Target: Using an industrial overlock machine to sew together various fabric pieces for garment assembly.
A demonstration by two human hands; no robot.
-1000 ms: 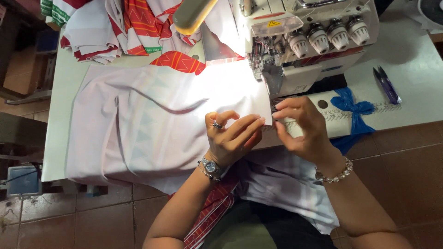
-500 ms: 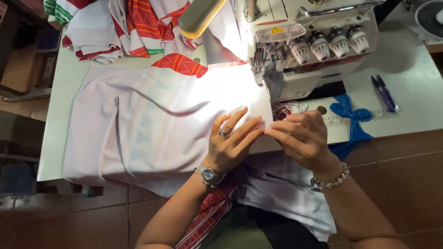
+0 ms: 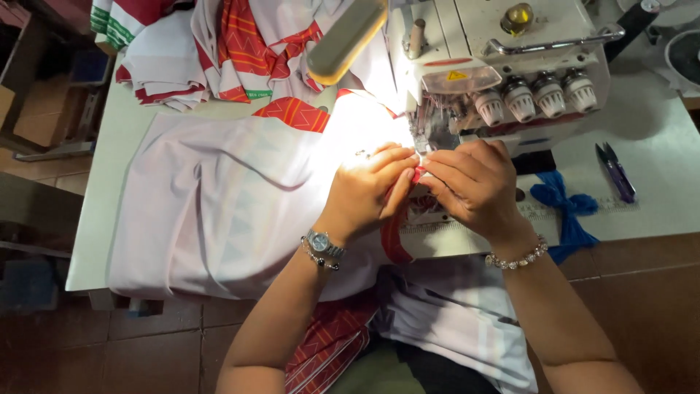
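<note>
The left hand carried a ring, and its wrist a silver round wristwatch beside a thin beaded bracelet. The right hand wore a pearl-like beaded bracelet. Both forearms were bare.

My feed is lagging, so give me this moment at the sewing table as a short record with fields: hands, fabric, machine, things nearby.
left hand: on the pale fabric, fingertips at the red trim strip
right hand: pinching the same strip beside the left hand
machine: white overlock machine, right behind both hands
lamp: lit, glare on the cloth
nearby: blue cloth, thread snips, red-and-white garment pile
</note>
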